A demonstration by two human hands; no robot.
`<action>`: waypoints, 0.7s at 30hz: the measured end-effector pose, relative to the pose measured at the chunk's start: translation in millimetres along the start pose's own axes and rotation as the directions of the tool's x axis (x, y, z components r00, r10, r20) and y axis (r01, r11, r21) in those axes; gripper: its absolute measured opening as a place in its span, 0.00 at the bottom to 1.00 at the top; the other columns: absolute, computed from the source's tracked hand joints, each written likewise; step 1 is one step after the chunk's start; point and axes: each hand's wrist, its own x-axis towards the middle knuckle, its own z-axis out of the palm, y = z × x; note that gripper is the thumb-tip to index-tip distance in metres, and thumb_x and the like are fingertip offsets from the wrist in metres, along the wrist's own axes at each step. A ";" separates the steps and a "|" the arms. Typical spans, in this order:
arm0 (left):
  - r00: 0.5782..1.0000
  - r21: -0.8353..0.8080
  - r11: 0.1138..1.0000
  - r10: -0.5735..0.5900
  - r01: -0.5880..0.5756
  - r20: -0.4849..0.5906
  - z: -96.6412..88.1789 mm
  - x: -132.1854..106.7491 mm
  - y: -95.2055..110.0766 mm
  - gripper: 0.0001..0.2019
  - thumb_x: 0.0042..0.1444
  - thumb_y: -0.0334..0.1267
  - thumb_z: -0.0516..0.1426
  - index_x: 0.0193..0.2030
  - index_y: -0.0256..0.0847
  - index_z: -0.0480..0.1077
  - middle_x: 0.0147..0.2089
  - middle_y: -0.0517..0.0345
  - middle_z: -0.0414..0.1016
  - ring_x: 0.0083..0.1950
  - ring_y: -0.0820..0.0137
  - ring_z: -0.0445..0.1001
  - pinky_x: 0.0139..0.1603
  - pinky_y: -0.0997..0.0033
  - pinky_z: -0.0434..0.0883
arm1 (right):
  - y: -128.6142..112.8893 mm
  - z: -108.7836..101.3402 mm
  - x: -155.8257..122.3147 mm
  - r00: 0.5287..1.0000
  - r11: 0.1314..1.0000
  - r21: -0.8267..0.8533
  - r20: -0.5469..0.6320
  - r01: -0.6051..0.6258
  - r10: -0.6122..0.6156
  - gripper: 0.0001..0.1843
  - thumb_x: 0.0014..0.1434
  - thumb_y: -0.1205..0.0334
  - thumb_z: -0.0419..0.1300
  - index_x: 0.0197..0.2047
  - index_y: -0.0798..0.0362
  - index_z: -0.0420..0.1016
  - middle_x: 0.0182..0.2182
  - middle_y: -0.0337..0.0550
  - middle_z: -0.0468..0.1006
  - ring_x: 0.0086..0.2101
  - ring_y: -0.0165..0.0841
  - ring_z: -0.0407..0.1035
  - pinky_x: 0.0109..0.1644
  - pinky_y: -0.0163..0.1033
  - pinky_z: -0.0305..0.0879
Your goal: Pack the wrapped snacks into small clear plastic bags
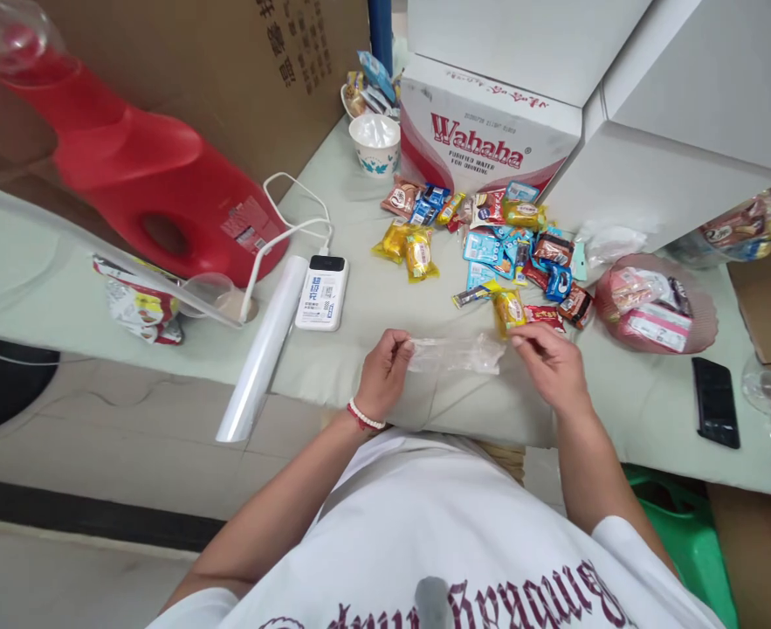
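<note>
Pinching one end of a clear plastic bag (pixel 454 355) between the thumb and fingers of the left hand (pixel 383 376), holding it flat and sideways, with its free end reaching toward the right hand (pixel 551 365). Bringing the right thumb and forefinger close together just beyond that free end, at the lower edge of a yellow packet (pixel 508 307); not showing clearly whether pinching or only touching it. Wearing a white beaded bracelet (pixel 367 416) just behind the left grip. Facing scattered wrapped snacks (pixel 483 247) beyond the right fingertips, and a Wahaha box (pixel 483 131) behind them. Having a pink bowl (pixel 705 321) with packets to the right of the right hand, and a black phone (pixel 716 404) farther right. Leaving a white power bank (pixel 321 293) left of the left grip, next to a pale roll (pixel 264 354), with a red jug (pixel 189 166) farther off beyond both.
</note>
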 end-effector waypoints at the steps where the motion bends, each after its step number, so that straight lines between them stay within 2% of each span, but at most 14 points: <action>1: 1.000 0.008 1.000 0.019 -0.019 0.022 -0.4 0.0 2.3 0.12 0.66 0.50 0.56 0.37 0.44 0.68 0.29 0.63 0.65 0.31 0.70 0.62 0.36 0.70 0.61 | -11.1 9.2 8.1 0.993 0.997 0.025 0.086 0.073 -0.075 0.14 0.67 0.49 0.61 0.46 0.46 0.84 0.43 0.48 0.82 0.42 0.41 0.73 0.49 0.47 0.68; 2: 0.998 0.019 0.999 0.039 -0.040 0.047 -1.4 0.6 4.5 0.12 0.66 0.50 0.57 0.37 0.44 0.69 0.29 0.63 0.66 0.31 0.70 0.62 0.36 0.70 0.62 | -20.6 19.3 16.9 0.975 0.989 0.053 0.171 0.135 -0.142 0.14 0.66 0.49 0.62 0.48 0.45 0.83 0.45 0.48 0.82 0.47 0.43 0.73 0.54 0.50 0.67; 4: 0.992 0.050 0.995 0.084 -0.089 0.093 -5.0 3.8 8.1 0.12 0.66 0.49 0.56 0.37 0.44 0.71 0.30 0.61 0.68 0.32 0.69 0.64 0.39 0.69 0.63 | -32.9 39.3 33.5 0.907 0.969 0.125 0.342 0.213 -0.243 0.14 0.64 0.48 0.64 0.47 0.44 0.84 0.45 0.47 0.83 0.48 0.43 0.74 0.58 0.52 0.66; 6: 0.984 0.097 0.984 0.136 -0.148 0.117 -10.2 8.9 10.1 0.12 0.67 0.48 0.55 0.37 0.44 0.72 0.32 0.59 0.70 0.34 0.68 0.67 0.41 0.68 0.64 | -36.4 55.4 45.5 0.845 0.963 0.190 0.468 0.191 -0.260 0.13 0.64 0.47 0.64 0.42 0.45 0.85 0.38 0.44 0.84 0.41 0.40 0.74 0.52 0.48 0.68; 7: 0.980 0.119 0.977 0.163 -0.177 0.116 -12.9 11.5 10.4 0.12 0.68 0.47 0.54 0.37 0.45 0.73 0.32 0.58 0.71 0.35 0.67 0.68 0.42 0.67 0.65 | -36.2 61.2 48.8 0.834 0.967 0.207 0.499 0.149 -0.235 0.14 0.65 0.47 0.63 0.39 0.47 0.85 0.34 0.43 0.83 0.36 0.37 0.73 0.46 0.44 0.69; 9: 0.976 0.155 0.964 0.211 -0.216 0.049 -17.5 14.7 9.8 0.10 0.67 0.45 0.55 0.39 0.45 0.74 0.35 0.56 0.72 0.38 0.66 0.69 0.44 0.67 0.66 | -34.4 69.1 50.3 0.852 0.975 0.218 0.504 0.032 -0.140 0.17 0.64 0.46 0.62 0.37 0.49 0.84 0.28 0.40 0.79 0.28 0.32 0.68 0.34 0.37 0.64; 11: 0.963 0.192 0.960 0.231 -0.204 -0.135 -18.6 13.2 9.1 0.07 0.63 0.44 0.60 0.41 0.45 0.74 0.39 0.55 0.73 0.40 0.66 0.69 0.44 0.67 0.67 | -34.2 73.9 46.5 0.887 0.961 0.252 0.461 -0.117 -0.013 0.17 0.61 0.46 0.63 0.36 0.51 0.83 0.24 0.37 0.75 0.23 0.29 0.62 0.27 0.34 0.56; 13: 0.936 0.189 0.973 0.188 -0.135 -0.298 -14.4 7.1 10.6 0.08 0.60 0.44 0.63 0.40 0.44 0.73 0.38 0.58 0.71 0.37 0.68 0.67 0.41 0.68 0.66 | -37.0 78.3 39.4 0.907 0.915 0.310 0.403 -0.259 0.121 0.17 0.58 0.45 0.66 0.34 0.52 0.81 0.21 0.34 0.71 0.20 0.27 0.58 0.23 0.33 0.52; 14: 0.942 0.156 0.983 0.140 -0.095 -0.307 -10.4 3.4 12.4 0.09 0.60 0.46 0.63 0.38 0.44 0.73 0.35 0.59 0.70 0.34 0.69 0.65 0.39 0.69 0.65 | -39.5 80.6 35.2 0.911 0.888 0.338 0.371 -0.311 0.178 0.17 0.56 0.45 0.67 0.34 0.52 0.80 0.20 0.34 0.70 0.19 0.26 0.57 0.22 0.33 0.52; 16: 0.983 0.030 0.999 0.020 -0.015 -0.181 0.6 -2.7 17.4 0.12 0.63 0.48 0.60 0.35 0.43 0.72 0.30 0.62 0.68 0.31 0.70 0.64 0.36 0.69 0.64 | -45.5 85.4 26.8 0.909 0.856 0.368 0.342 -0.363 0.238 0.17 0.56 0.45 0.67 0.34 0.52 0.79 0.19 0.33 0.69 0.18 0.27 0.58 0.22 0.34 0.52; 18: 0.997 -0.123 0.990 -0.068 0.064 -0.029 12.3 -4.5 21.9 0.13 0.62 0.51 0.60 0.35 0.42 0.73 0.29 0.62 0.71 0.32 0.70 0.67 0.36 0.70 0.65 | -51.1 89.1 19.5 0.905 0.855 0.369 0.355 -0.365 0.233 0.18 0.58 0.44 0.65 0.36 0.51 0.79 0.18 0.32 0.67 0.18 0.27 0.57 0.22 0.35 0.52; 21: 0.995 -0.258 0.961 -0.101 0.098 0.001 23.5 -0.2 22.7 0.13 0.59 0.50 0.63 0.35 0.42 0.72 0.31 0.61 0.74 0.34 0.71 0.69 0.38 0.71 0.66 | -54.9 89.9 13.0 0.915 0.870 0.372 0.357 -0.325 0.189 0.17 0.62 0.44 0.63 0.37 0.50 0.78 0.19 0.33 0.67 0.20 0.28 0.57 0.24 0.35 0.52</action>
